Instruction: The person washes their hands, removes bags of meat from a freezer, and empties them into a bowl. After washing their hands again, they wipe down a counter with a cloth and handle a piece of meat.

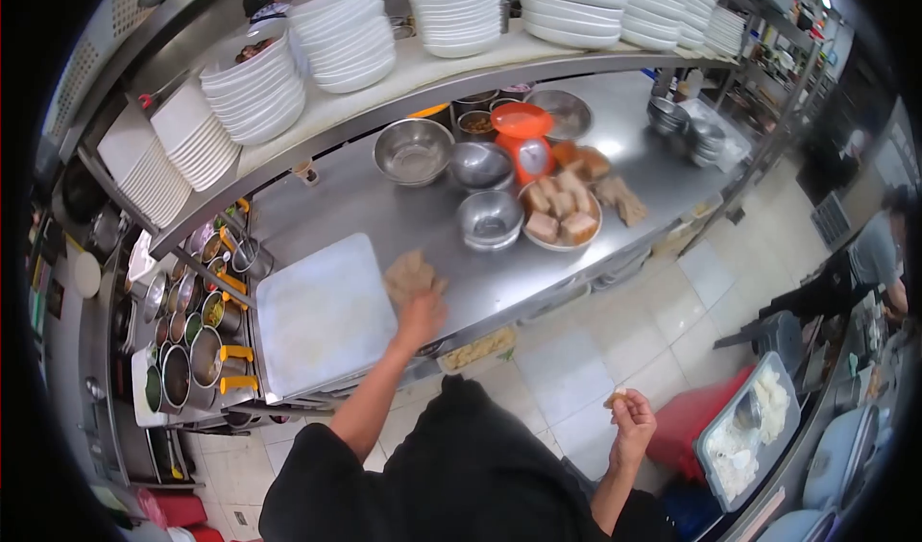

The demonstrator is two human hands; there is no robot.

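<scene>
My left hand (421, 319) is on a crumpled brown cloth (410, 273) on the steel counter, beside a white cutting board (325, 312). Its fingers look curled onto the cloth, slightly blurred. Out over the floor on the other side, my right hand (631, 425) is closed in a pinch around a small brownish piece of food (614, 400), whose exact kind I cannot make out. Farther along the counter, a bowl (574, 243) is heaped with thick blocks of pale meat with browned skin (579, 226).
An orange kitchen scale (526, 144) stands behind steel bowls (490, 218). Another brown cloth (622, 199) lies right of the meat. Stacked white plates (351, 38) line the overhead shelf. Pots with yellow handles (206, 355) stand left; a tub of white food (706, 446) is lower right. A person (879, 244) works at right.
</scene>
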